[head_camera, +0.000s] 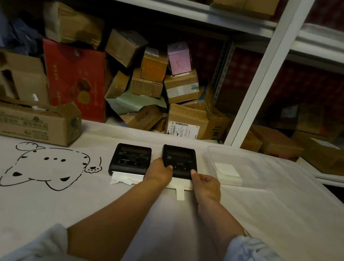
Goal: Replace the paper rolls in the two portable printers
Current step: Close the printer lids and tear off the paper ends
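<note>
Head view: both forearms reach forward from rolled pale-blue sleeves. Left hand [159, 170] grips the left edge of the right printer [178, 159], thumb on its top. Right hand [206, 182] pinches that printer's near right corner with curled fingers. White paper [179, 189] sticks out from under the printer between the two hands. Just left of the left hand lies the second printer [131, 158], black and boxy, with torn paper at its near edge. Right of the right hand sits a clear plastic tray [263, 164] holding white sheets. Beyond the hands, cardboard boxes [183, 86] crowd a shelf. A cat drawing [49, 166] marks the cloth-covered surface [78, 205].
</note>
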The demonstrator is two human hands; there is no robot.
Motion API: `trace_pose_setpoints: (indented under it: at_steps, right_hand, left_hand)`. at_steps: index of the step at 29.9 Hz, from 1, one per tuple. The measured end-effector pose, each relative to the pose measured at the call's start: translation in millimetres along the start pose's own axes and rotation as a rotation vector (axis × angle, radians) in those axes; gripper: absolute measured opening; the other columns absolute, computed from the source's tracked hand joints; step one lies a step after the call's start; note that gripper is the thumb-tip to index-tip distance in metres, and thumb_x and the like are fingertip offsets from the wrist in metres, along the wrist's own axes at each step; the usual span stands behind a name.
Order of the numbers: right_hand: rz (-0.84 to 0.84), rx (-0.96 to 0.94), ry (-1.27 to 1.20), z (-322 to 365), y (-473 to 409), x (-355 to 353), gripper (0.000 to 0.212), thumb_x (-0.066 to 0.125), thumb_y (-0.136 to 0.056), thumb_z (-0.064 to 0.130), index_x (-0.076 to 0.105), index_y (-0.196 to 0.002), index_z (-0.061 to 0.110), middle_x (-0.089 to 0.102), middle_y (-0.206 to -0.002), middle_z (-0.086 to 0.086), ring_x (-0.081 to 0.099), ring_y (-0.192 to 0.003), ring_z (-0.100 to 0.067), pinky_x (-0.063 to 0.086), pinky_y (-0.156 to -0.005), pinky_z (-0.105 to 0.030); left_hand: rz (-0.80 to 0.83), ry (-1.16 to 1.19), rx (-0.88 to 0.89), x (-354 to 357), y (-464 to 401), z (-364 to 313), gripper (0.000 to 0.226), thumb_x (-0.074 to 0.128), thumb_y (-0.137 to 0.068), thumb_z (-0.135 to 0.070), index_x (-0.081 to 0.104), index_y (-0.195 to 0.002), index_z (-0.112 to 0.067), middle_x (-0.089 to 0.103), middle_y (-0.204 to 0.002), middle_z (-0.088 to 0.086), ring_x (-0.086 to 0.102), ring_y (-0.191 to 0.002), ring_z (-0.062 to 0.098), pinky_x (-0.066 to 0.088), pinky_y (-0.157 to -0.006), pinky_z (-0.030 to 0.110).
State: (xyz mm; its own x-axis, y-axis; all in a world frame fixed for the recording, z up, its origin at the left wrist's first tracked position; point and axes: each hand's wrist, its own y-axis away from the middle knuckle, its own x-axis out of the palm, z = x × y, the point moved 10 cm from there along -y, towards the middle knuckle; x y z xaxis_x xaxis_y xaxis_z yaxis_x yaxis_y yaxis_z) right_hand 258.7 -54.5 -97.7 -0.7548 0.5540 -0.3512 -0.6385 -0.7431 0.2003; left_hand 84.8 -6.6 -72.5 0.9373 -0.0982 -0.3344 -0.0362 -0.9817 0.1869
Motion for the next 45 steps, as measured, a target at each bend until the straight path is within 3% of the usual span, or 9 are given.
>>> trace_pose_setpoints:
  at_steps: [2, 5, 8, 11, 13, 15, 18, 30, 45]
  right_hand:
    - [-0.128, -0.101, 0.099, 16.8, 8.3, -12.4, 0.044, 0.058, -0.091, 0.042, 0.056, -0.127, 0.017, 0.055, -0.130, -0.008, 0.055, -0.115, -0.028, 0.046, -0.097, -0.039]
    - [-0.240, -0.352, 0.216, 57.4, 29.8, -10.8, 0.048, 0.060, -0.091, 0.036, 0.049, -0.135, 0.023, 0.047, -0.138, -0.007, 0.046, -0.126, -0.027, 0.043, -0.101, -0.039]
    - [-0.139, -0.452, 0.376, 74.7, 36.5, 20.7, 0.064, 0.065, -0.086, 0.039, 0.037, -0.143, 0.026, 0.035, -0.149, -0.008, 0.033, -0.137, -0.028, 0.037, -0.110, -0.044]
    - [0.029, -0.331, 0.539, 58.5, 28.6, 44.9, 0.094, 0.070, -0.076, 0.054, 0.017, -0.150, 0.032, 0.013, -0.158, -0.012, 0.015, -0.145, -0.033, 0.026, -0.115, -0.051]
    - [0.110, -0.262, 0.581, 45.0, 26.0, 52.5, 0.104, 0.071, -0.072, 0.059, 0.008, -0.151, 0.035, 0.002, -0.160, -0.011, 0.011, -0.146, -0.034, 0.024, -0.115, -0.051]
    - [0.118, -0.252, 0.589, 38.8, 26.0, 54.2, 0.104, 0.071, -0.073, 0.058, 0.007, -0.151, 0.036, 0.005, -0.159, -0.011, 0.019, -0.143, -0.036, 0.030, -0.111, -0.049]
    - [0.063, -0.275, 0.584, 39.5, 25.0, 50.8, 0.099, 0.071, -0.075, 0.055, 0.010, -0.151, 0.037, 0.019, -0.151, -0.012, 0.031, -0.136, -0.033, 0.037, -0.106, -0.045]
    - [0.104, -0.270, 0.535, 48.3, -2.6, 63.9, 0.105, 0.077, -0.068, 0.053, 0.011, -0.148, 0.040, 0.029, -0.140, -0.010, 0.039, -0.128, -0.032, 0.042, -0.101, -0.042]
    - [0.126, -0.329, 0.618, 52.2, -8.7, 66.7, 0.106, 0.073, -0.067, 0.061, 0.009, -0.149, 0.041, 0.032, -0.139, -0.009, 0.044, -0.124, -0.031, 0.043, -0.099, -0.040]
  left_hand:
    - [-0.029, -0.077, 0.113, -17.3, 5.5, -13.9, 0.041, 0.046, -0.097, -0.011, 0.043, -0.137, -0.011, 0.050, -0.136, 0.013, 0.046, -0.128, 0.029, 0.037, -0.107, 0.038]
    - [-0.214, -0.212, 0.263, -69.4, 7.9, -29.6, 0.046, 0.048, -0.095, -0.012, 0.042, -0.140, -0.020, 0.052, -0.137, 0.008, 0.052, -0.122, 0.025, 0.041, -0.104, 0.036]
    - [-0.286, -0.407, 0.263, -104.8, -2.4, -23.3, 0.051, 0.054, -0.092, -0.016, 0.041, -0.141, -0.019, 0.047, -0.141, 0.010, 0.046, -0.127, 0.027, 0.040, -0.106, 0.039]
    - [-0.158, -0.642, 0.158, -101.3, -9.2, -0.1, 0.074, 0.063, -0.085, -0.037, 0.026, -0.147, -0.024, 0.020, -0.154, 0.015, 0.020, -0.141, 0.032, 0.028, -0.113, 0.048]
    - [-0.092, -0.662, 0.088, -90.8, -8.8, 14.9, 0.092, 0.067, -0.077, -0.051, 0.015, -0.149, -0.031, -0.002, -0.158, 0.013, 0.004, -0.145, 0.035, 0.021, -0.115, 0.053]
    - [-0.079, -0.676, 0.047, -80.7, -8.8, 23.6, 0.103, 0.068, -0.070, -0.060, 0.008, -0.150, -0.034, -0.014, -0.158, 0.009, -0.005, -0.145, 0.036, 0.019, -0.116, 0.054]
    - [-0.163, -0.730, 0.023, -78.7, -10.5, 25.4, 0.107, 0.068, -0.067, -0.064, 0.005, -0.149, -0.036, -0.014, -0.157, 0.008, 0.002, -0.144, 0.035, 0.026, -0.111, 0.049]
    - [-0.198, -0.754, 0.023, -87.1, -45.7, 19.4, 0.103, 0.070, -0.071, -0.054, 0.005, -0.149, -0.038, -0.009, -0.157, 0.008, 0.016, -0.138, 0.035, 0.032, -0.107, 0.047]
    - [-0.182, -0.732, 0.026, -88.2, -52.5, 20.2, 0.104, 0.071, -0.071, -0.055, 0.005, -0.149, -0.039, -0.012, -0.158, 0.005, 0.010, -0.142, 0.034, 0.029, -0.109, 0.048]
